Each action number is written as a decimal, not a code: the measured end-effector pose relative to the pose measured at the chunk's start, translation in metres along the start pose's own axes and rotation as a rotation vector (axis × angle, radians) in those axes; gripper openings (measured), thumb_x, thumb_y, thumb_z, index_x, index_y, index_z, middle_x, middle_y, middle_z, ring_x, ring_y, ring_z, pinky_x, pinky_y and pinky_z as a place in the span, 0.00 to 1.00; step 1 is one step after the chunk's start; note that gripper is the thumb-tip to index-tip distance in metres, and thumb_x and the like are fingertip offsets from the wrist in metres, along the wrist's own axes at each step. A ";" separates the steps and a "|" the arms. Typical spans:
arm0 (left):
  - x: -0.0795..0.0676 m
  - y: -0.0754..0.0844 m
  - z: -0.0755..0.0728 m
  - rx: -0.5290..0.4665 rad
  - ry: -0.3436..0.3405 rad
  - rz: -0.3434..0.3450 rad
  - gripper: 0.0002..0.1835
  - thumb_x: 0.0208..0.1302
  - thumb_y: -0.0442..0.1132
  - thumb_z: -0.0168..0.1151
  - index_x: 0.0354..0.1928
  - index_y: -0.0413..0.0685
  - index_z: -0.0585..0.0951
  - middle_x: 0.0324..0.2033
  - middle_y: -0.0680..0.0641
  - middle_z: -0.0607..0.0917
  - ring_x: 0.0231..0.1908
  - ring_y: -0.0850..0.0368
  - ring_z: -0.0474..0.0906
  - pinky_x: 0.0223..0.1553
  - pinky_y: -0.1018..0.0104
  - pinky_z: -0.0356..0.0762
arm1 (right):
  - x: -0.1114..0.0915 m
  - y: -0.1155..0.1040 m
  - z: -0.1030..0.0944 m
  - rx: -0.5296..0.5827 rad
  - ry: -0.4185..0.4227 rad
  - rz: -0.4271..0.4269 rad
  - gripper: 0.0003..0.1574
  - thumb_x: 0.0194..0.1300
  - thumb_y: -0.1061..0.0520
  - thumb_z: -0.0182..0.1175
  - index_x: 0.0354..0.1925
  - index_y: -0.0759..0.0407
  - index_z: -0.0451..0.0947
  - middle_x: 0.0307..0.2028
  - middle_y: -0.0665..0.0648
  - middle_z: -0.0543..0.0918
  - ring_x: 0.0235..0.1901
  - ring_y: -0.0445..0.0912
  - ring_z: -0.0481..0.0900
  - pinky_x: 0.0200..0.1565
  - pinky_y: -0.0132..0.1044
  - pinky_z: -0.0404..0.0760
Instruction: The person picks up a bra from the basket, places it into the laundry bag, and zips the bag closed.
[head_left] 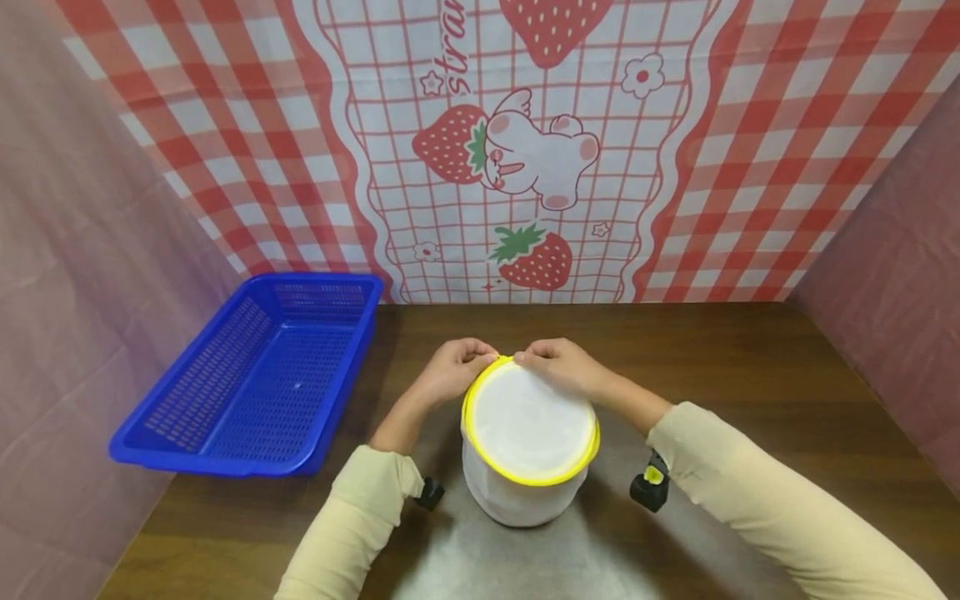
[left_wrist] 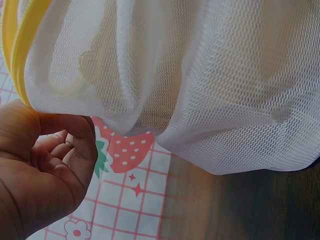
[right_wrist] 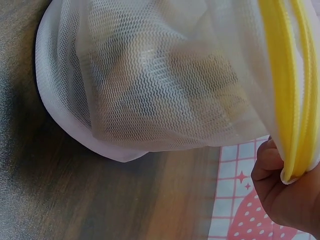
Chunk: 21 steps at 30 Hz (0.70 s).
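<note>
Left hand: pinches the far edge of the bag's rim, fingers curled; point on the left hand [head_left: 456,368].
Right hand: grips the same far edge just beside it, thumb over the yellow trim [head_left: 531,482]; point on the right hand [head_left: 561,367].
Mesh bag: this white, drum-shaped bag [head_left: 517,498] stands upright on the table, on the person's side of the hands.
Weight: probably light; dim brownish patches show through the mesh, but whether they are contents I cannot tell.
Feel: the wall looks soft and sags into folds, so it should give when pressed; not fragile, little slip.
Best hold: the trimmed rim, likely the stiffest part; the loose wall would bunch up.
Table: brown wood-look table [head_left: 787,392] under the bag.
Basket: blue basket [head_left: 258,392], left of the bag, well apart.
</note>
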<state>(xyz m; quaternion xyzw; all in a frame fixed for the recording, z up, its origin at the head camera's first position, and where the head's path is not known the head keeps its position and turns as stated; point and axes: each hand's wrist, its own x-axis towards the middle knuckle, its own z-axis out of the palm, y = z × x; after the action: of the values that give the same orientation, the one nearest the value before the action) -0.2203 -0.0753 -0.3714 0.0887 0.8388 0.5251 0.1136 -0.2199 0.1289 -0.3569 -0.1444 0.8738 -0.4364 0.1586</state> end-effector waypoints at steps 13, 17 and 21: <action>0.001 -0.001 0.000 0.014 0.004 0.013 0.13 0.67 0.42 0.55 0.44 0.40 0.80 0.35 0.43 0.84 0.28 0.59 0.78 0.31 0.68 0.78 | -0.003 -0.001 0.001 0.028 0.012 0.021 0.22 0.68 0.45 0.52 0.40 0.61 0.81 0.32 0.57 0.81 0.26 0.43 0.75 0.29 0.33 0.78; 0.000 -0.001 0.000 0.018 0.004 0.017 0.13 0.67 0.42 0.55 0.44 0.40 0.80 0.35 0.43 0.84 0.28 0.59 0.78 0.31 0.68 0.78 | -0.003 0.000 0.001 0.029 0.013 0.024 0.22 0.68 0.44 0.52 0.40 0.61 0.81 0.32 0.57 0.81 0.26 0.43 0.76 0.29 0.34 0.78; 0.000 -0.001 0.001 0.014 0.004 0.010 0.13 0.67 0.42 0.55 0.44 0.41 0.80 0.35 0.43 0.84 0.28 0.59 0.78 0.31 0.68 0.78 | -0.004 0.000 0.001 0.033 0.023 0.026 0.21 0.68 0.45 0.52 0.40 0.61 0.81 0.31 0.57 0.81 0.25 0.43 0.75 0.28 0.34 0.78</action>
<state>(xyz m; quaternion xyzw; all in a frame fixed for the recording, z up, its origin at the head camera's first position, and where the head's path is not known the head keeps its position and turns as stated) -0.2201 -0.0753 -0.3731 0.0927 0.8420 0.5202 0.1085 -0.2159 0.1291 -0.3568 -0.1252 0.8700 -0.4503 0.1568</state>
